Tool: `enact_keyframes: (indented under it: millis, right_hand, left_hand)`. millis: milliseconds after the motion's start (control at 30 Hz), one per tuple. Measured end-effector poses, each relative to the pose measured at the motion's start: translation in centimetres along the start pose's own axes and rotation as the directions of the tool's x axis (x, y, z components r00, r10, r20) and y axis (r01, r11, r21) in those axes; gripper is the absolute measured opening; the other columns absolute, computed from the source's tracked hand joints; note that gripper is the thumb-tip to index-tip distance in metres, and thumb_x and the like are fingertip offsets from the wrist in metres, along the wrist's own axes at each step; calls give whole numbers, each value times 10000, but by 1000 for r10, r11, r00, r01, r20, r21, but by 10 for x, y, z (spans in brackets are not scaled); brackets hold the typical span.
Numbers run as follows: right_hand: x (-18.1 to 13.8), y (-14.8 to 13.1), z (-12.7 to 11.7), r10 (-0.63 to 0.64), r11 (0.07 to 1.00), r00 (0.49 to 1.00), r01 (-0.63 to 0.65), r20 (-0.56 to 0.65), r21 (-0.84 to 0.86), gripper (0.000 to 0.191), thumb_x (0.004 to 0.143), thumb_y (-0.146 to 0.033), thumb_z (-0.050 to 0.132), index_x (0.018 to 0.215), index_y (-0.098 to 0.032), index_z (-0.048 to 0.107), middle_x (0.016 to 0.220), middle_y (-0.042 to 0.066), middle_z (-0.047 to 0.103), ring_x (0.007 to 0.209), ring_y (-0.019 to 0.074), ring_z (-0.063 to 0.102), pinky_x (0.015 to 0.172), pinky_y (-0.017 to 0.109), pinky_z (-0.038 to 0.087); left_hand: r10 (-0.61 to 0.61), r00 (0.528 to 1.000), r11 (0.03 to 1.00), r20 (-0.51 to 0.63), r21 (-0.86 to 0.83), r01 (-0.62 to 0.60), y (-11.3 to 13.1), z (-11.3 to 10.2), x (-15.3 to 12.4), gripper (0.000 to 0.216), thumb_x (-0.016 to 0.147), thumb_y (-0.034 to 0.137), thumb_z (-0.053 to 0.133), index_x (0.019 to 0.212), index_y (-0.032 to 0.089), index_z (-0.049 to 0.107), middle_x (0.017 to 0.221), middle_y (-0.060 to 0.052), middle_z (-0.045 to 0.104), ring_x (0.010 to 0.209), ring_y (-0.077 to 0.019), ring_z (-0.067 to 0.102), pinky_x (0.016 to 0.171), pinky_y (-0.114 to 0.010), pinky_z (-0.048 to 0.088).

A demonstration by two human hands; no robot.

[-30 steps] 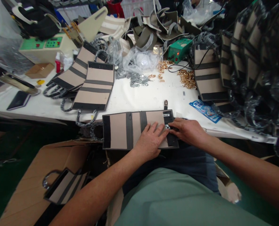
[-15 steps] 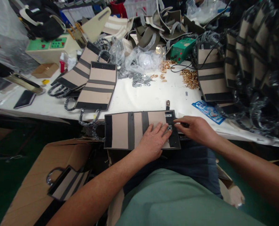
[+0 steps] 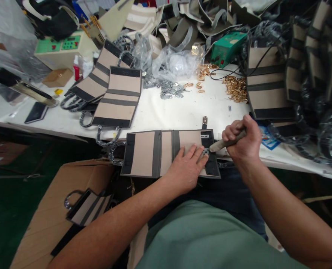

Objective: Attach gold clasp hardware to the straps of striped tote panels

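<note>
An opened-out handbag panel [image 3: 145,155], beige inside with dark strips, lies flat at the table's front edge. My left hand [image 3: 187,166] rests on its right part with fingers stretched out, the fingertips beside a small perforated metal plate [image 3: 206,151]. In my right hand [image 3: 246,140] is a thick grey-brown rod-shaped tool [image 3: 220,145], gripped in a fist. The tool's end points at the metal plate; whether it touches, I cannot tell. A small metal fitting [image 3: 204,136] sits on the panel's dark end strip, and a strap tab with a gold clasp piece [image 3: 205,120] sticks out beyond its far edge.
More handbag panels [image 3: 117,97] with plastic-wrapped handles lie at left, others [image 3: 267,76] stacked at right. Silver plates [image 3: 171,90] and gold fittings [image 3: 236,89] form piles. Behind stand a green box [image 3: 227,48] and a machine [image 3: 62,48]. A cardboard box [image 3: 42,213] is below left.
My right hand has lifted and turned from the panel's right edge, and the rod-shaped tool now shows in its fist. My left hand stays flat on the panel. The view has shifted slightly.
</note>
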State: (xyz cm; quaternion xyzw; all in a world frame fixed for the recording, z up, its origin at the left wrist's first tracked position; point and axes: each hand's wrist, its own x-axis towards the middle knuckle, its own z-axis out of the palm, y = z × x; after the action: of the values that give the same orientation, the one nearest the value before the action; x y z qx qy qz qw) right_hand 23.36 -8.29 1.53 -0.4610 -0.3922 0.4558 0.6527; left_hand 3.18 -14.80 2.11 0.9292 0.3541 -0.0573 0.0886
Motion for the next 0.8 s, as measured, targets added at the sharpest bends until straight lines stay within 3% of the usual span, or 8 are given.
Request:
enact_keyframes:
  millis: [200, 300, 367, 433, 500, 567, 700, 800]
  right_hand:
    - [-7, 1, 2, 47, 991, 993, -33, -109, 132, 471, 869, -590, 595, 641, -256, 352, 564, -65, 259, 421, 110, 250, 392, 285, 284]
    - [-15, -2, 12, -37, 987, 997, 48, -74, 154, 437, 901, -508, 635, 627, -246, 418, 547, -67, 319, 399, 99, 290, 392, 273, 286]
    - [-24, -4, 21, -108, 994, 994, 107, 27, 22, 430, 936, -480, 628, 624, -241, 455, 536, -54, 395, 415, 112, 361, 422, 283, 320]
    - [-33, -7, 31, -164, 962, 960, 207, 225, -180, 426, 943, -450, 646, 614, -232, 485, 558, -30, 480, 478, 126, 437, 490, 296, 360]
    - [-40, -10, 40, -199, 883, 872, 357, 447, -305, 418, 930, -409, 669, 596, -219, 505, 586, -14, 529, 538, 129, 475, 552, 300, 375]
    - [-43, -14, 46, -204, 827, 806, 446, 556, -343, 417, 920, -404, 670, 584, -212, 515, 584, -15, 530, 548, 124, 469, 571, 296, 369]
    - [-29, -25, 47, -77, 896, 914, 239, 399, -374, 484, 941, -497, 628, 563, -216, 518, 506, -25, 500, 480, 119, 434, 507, 276, 356]
    - [-15, -34, 52, 0, 936, 932, 128, 362, -328, 494, 937, -523, 639, 565, -212, 549, 463, -25, 511, 430, 117, 434, 458, 266, 344]
  left_hand:
    - [-2, 1000, 1000, -3, -12, 2, 0, 1, 0, 637, 931, 237, 519, 1552, 170, 395, 1689, -140, 295, 1556, -358, 227, 1215, -595, 272]
    - [-2, 1000, 1000, -11, -18, 1, 0, 2, 0, 613, 943, 221, 499, 1546, 172, 403, 1683, -143, 307, 1554, -359, 237, 1212, -599, 279]
    - [-9, 1000, 1000, -23, -23, 9, 0, 2, 0, 600, 954, 213, 480, 1548, 175, 401, 1675, -145, 324, 1550, -355, 249, 1217, -600, 276]
    - [-14, 999, 999, -40, -31, 13, 0, 4, 0, 591, 972, 224, 462, 1555, 165, 388, 1662, -151, 347, 1544, -353, 264, 1227, -598, 263]
    - [-14, 998, 999, -59, -44, 11, 0, 7, -2, 587, 985, 247, 458, 1559, 155, 380, 1645, -158, 375, 1533, -346, 288, 1242, -590, 242]
    - [-20, 996, 998, -82, -54, 15, 0, 10, -3, 592, 976, 255, 481, 1552, 156, 389, 1632, -162, 391, 1526, -340, 302, 1253, -582, 224]
    - [-48, 992, 997, -116, -70, 40, 3, 14, -7, 661, 895, 196, 555, 1540, 192, 406, 1614, -149, 399, 1537, -338, 266, 1252, -588, 220]
    - [-52, 989, 995, -135, -91, 40, 4, 13, -8, 679, 865, 181, 573, 1527, 206, 425, 1572, -143, 438, 1527, -335, 269, 1251, -590, 217]
